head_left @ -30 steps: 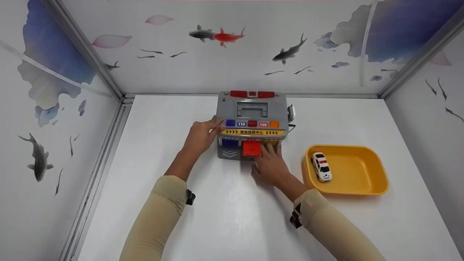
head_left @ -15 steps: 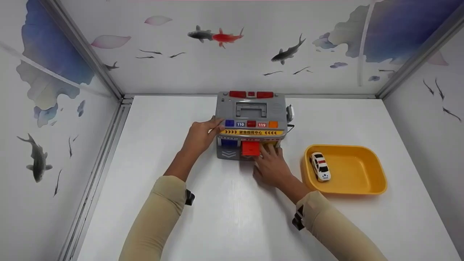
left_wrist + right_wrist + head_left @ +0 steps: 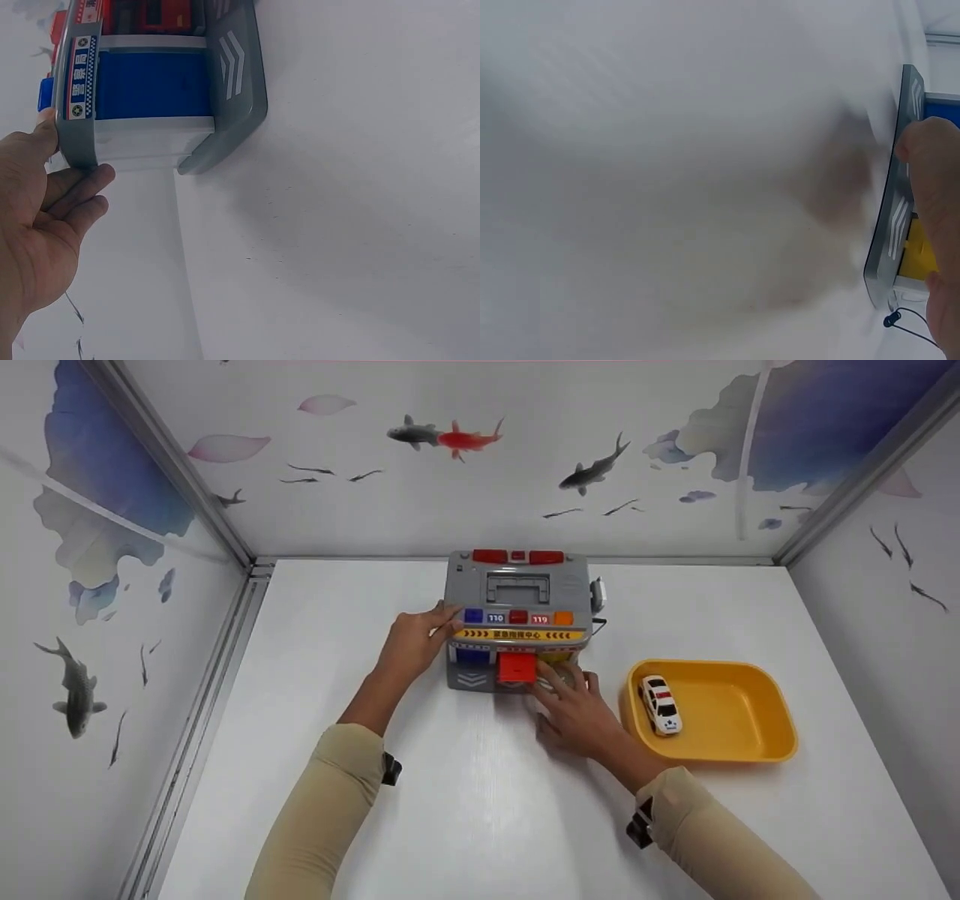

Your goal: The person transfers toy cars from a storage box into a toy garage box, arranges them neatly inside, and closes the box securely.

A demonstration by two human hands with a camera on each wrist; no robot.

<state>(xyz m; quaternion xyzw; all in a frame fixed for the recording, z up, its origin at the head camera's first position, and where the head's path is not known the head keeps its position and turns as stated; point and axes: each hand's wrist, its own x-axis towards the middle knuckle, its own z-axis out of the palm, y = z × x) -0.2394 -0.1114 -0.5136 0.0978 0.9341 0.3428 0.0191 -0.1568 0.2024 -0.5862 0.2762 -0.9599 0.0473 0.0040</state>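
Note:
A grey toy garage (image 3: pixel 457 577), styled as an emergency command centre, stands against the back wall. My left hand (image 3: pixel 417 641) grips the left edge of its roof, thumb above and fingers below, as the left wrist view shows. The garage's red door flap (image 3: pixel 517 667) juts out at the middle bay. My right hand (image 3: pixel 577 716) is at the front, fingers extended and spread beside the flap and before the yellow door (image 3: pixel 917 251). Its fingertips are partly hidden in the right wrist view. The blue door (image 3: pixel 154 84) is down. Something red (image 3: pixel 169 15) shows in the middle bay.
To the right is a yellow tray (image 3: pixel 727 754) holding a white toy police car (image 3: pixel 661 705) at its left end. A handset (image 3: pixel 598 594) and a thin black cord (image 3: pixel 600 625) are on the garage's right side. Printed walls enclose the white table (image 3: pixel 465 810).
My right hand has drawn back slightly towards the right and front, away from the yellow door. The left hand keeps its grip on the roof edge. The police car stays in the tray.

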